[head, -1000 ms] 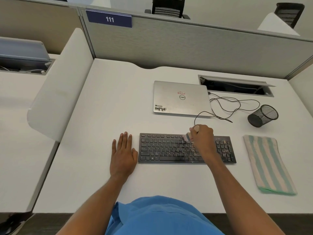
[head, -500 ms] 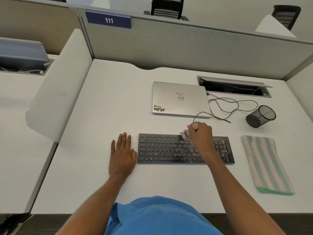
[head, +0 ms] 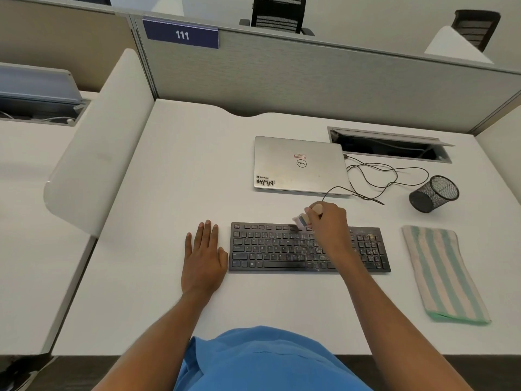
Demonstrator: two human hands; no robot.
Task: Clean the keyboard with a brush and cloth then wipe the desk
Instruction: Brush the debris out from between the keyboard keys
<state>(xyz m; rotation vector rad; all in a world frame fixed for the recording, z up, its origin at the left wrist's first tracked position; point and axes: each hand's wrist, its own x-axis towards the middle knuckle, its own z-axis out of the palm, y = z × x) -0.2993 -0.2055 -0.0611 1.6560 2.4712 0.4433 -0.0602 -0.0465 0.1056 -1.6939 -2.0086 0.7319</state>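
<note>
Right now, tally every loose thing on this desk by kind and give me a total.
Computer gear: 2 (keyboard, laptop)
Cleaning tools: 2 (brush, striped cloth)
Containers: 1 (mesh cup, lying on its side)
Cables: 1 (black cable)
Total: 6

A grey fabric partition stands well beyond the fingers of the left hand and carries a blue plate marked 111. Behind it, a black chair and a second chair stand against a pale wall. Left of the fingers, a rounded white divider parts the white desk from a neighbouring desk. Dark floor shows nearer than the fingers, past the desk edge. The light is soft and even.
</note>
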